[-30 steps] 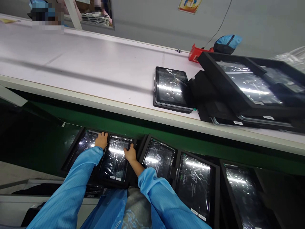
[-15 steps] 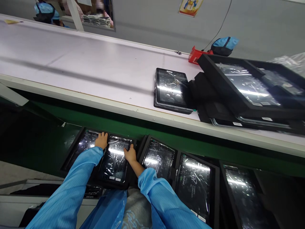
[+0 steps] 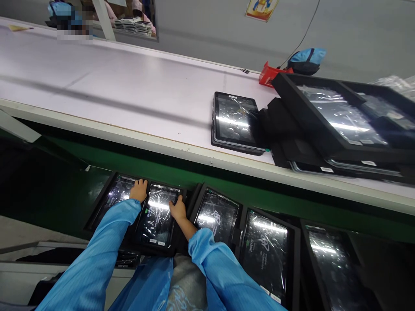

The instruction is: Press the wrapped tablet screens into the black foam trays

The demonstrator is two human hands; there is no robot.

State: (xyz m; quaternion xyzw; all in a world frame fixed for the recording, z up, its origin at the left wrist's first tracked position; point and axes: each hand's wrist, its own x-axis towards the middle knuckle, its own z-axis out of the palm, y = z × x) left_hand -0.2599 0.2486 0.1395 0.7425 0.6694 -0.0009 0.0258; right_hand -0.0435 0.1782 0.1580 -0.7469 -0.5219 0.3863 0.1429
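Note:
Two tablets with film-covered screens lie side by side in a black foam tray (image 3: 129, 235) below the bench. My left hand (image 3: 138, 190) is closed at the inner edge of the left tablet (image 3: 116, 194), by the foam strip between the two; its fingers are bent, with their tips partly hidden. My right hand (image 3: 178, 208) grips the right edge of the second tablet (image 3: 156, 222), one digit over the screen and another along the side. White lettering and a green Android mark show on that second screen. The left screen shows faint lettering.
More trayed tablets lie to the right: one with a logo (image 3: 216, 214), another with a logo (image 3: 266, 250), and a dark one (image 3: 333, 263). Above them runs a white bench (image 3: 129, 95) with stacked tablets (image 3: 235, 121), piled black trays (image 3: 327, 129) and a red bin (image 3: 269, 75).
The second tablet's screen, dark before, now shows the Android mark and lettering. The left screen also shows faint lettering. Both hands stay in place; the view shifts slightly.

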